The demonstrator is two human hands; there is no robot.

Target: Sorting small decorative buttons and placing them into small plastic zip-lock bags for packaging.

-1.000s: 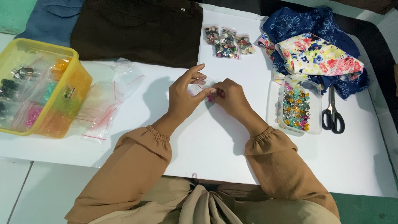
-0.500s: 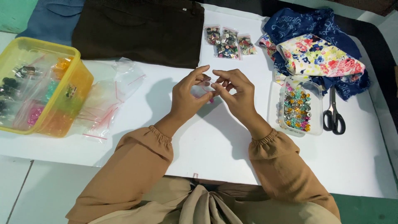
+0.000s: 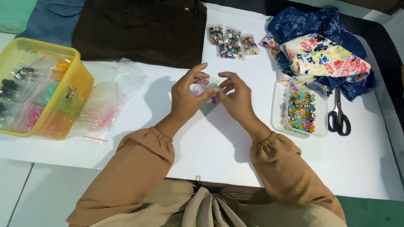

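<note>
Above the white table sheet point(image 3: 210, 155), my left hand point(image 3: 187, 96) and my right hand point(image 3: 235, 98) meet at the fingertips. Between them is a small clear plastic bag point(image 3: 205, 87) with pink beads in it; both hands pinch it, thumb and forefinger on each side. My other fingers are spread. A pink bead shows just below the fingertips. Both tan sleeves reach in from the bottom edge.
A yellow plastic box point(image 3: 63, 113) of bagged beads stands at the left, empty clear bags point(image 3: 113, 101) beside it. A clear tray of coloured gems point(image 3: 301, 110), scissors point(image 3: 338, 117), floral and blue cloth point(image 3: 324, 54), three small bags of buttons point(image 3: 231, 42) and dark brown fabric point(image 3: 143, 29) lie further back and right.
My hands have lifted slightly off the table and my right-hand fingers have opened out, still pinching the small bag with the left.
</note>
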